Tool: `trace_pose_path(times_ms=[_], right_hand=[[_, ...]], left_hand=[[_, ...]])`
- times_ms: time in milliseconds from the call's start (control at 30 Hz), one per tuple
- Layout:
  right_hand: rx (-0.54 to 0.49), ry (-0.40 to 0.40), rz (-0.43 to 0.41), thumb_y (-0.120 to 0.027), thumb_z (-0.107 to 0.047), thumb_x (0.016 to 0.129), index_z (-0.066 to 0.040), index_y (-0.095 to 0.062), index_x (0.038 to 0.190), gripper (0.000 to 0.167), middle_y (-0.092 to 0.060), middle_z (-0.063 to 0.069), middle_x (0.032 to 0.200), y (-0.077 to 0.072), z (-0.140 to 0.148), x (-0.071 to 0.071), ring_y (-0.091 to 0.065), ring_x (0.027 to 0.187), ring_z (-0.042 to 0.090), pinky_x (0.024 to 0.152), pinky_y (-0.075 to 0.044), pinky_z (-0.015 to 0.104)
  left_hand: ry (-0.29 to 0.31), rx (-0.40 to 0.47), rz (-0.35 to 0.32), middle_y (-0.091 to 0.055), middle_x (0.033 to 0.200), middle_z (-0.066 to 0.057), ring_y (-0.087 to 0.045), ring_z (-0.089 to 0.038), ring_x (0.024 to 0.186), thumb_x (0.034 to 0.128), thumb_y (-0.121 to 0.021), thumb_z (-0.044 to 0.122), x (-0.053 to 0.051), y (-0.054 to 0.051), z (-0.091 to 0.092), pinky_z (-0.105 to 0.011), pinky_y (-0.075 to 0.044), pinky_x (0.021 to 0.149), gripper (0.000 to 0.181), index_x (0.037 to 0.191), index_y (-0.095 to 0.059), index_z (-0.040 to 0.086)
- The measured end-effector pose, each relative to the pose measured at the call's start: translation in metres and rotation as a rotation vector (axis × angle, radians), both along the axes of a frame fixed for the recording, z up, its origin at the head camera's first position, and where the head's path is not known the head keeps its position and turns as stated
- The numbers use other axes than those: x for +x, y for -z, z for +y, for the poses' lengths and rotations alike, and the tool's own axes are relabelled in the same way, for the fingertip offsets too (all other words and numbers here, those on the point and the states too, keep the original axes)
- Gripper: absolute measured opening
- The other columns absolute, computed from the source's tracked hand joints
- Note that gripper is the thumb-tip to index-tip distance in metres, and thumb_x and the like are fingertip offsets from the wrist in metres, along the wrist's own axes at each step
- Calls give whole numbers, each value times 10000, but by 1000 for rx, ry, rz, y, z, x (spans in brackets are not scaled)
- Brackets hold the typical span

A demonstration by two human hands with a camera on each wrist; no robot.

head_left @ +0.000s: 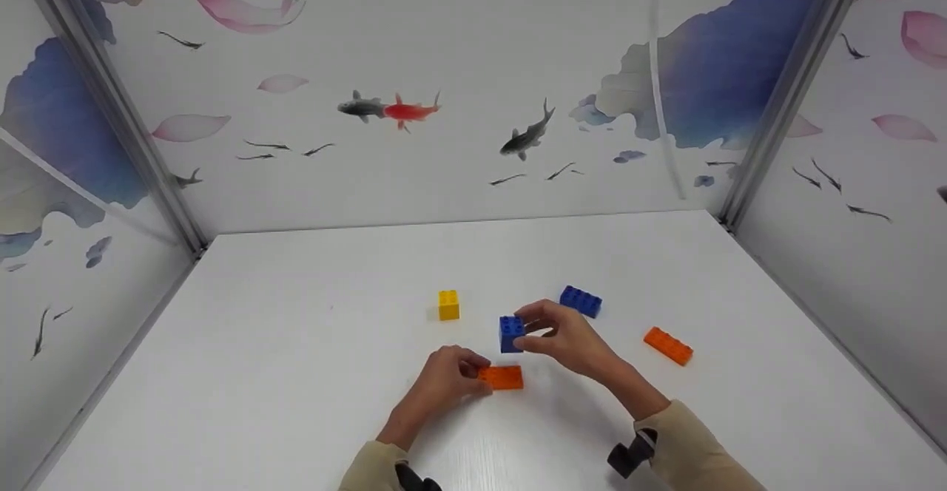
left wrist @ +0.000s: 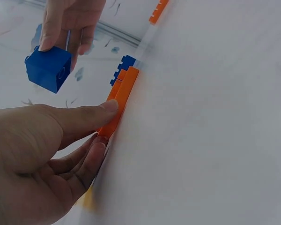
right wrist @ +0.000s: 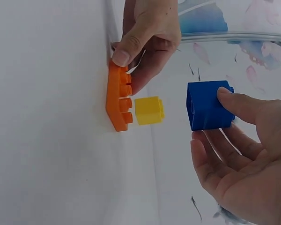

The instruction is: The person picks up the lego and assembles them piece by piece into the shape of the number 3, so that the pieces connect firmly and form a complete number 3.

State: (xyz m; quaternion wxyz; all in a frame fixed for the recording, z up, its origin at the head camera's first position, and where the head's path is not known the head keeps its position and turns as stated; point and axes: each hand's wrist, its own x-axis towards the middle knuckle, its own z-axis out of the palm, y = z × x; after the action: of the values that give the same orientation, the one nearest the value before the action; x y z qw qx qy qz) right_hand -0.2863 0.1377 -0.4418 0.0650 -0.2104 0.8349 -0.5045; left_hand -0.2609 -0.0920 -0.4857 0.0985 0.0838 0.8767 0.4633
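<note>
In the head view my left hand (head_left: 445,376) pinches one end of a flat orange toy brick (head_left: 504,378) that lies on the white table, studs up. My right hand (head_left: 566,337) holds a small, tall blue brick (head_left: 510,334) between thumb and fingers. That blue brick is raised above the orange one and apart from it, its hollow underside facing the studs, as the right wrist view shows with the same blue brick (right wrist: 207,105) and orange brick (right wrist: 116,96). In the left wrist view the left thumb and fingers grip the orange brick (left wrist: 119,101) by its edges.
A yellow brick (head_left: 448,305) stands beyond the left hand. Behind the right hand lies a longer blue brick (head_left: 581,301). Another orange brick (head_left: 668,346) lies to the right. Printed wall panels (head_left: 459,180) enclose the white table (head_left: 259,365) at the back and sides.
</note>
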Motion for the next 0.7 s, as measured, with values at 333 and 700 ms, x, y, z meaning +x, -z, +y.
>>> trace_pose_path(times_ms=[333, 700], right_hand=[[53, -42, -56, -777, -232, 879, -98, -641, 1217, 389, -684, 95, 1202, 15, 5, 4, -657, 1136, 284, 980, -569, 427], [72, -40, -96, -799, -215, 857, -98, -655, 1182, 374, -705, 79, 1172, 22, 3, 5, -666, 1104, 251, 995, -554, 448]], left_hand=[[19, 9, 16, -710, 1039, -58, -599, -181, 891, 832, -797, 59, 0, 1, 1, -380, -578, 911, 288, 1118, -756, 65], [14, 22, 23, -709, 1041, -62, -599, -176, 891, 840, -788, 55, 2, 0, 0, -372, -577, 910, 290, 1128, -751, 56]])
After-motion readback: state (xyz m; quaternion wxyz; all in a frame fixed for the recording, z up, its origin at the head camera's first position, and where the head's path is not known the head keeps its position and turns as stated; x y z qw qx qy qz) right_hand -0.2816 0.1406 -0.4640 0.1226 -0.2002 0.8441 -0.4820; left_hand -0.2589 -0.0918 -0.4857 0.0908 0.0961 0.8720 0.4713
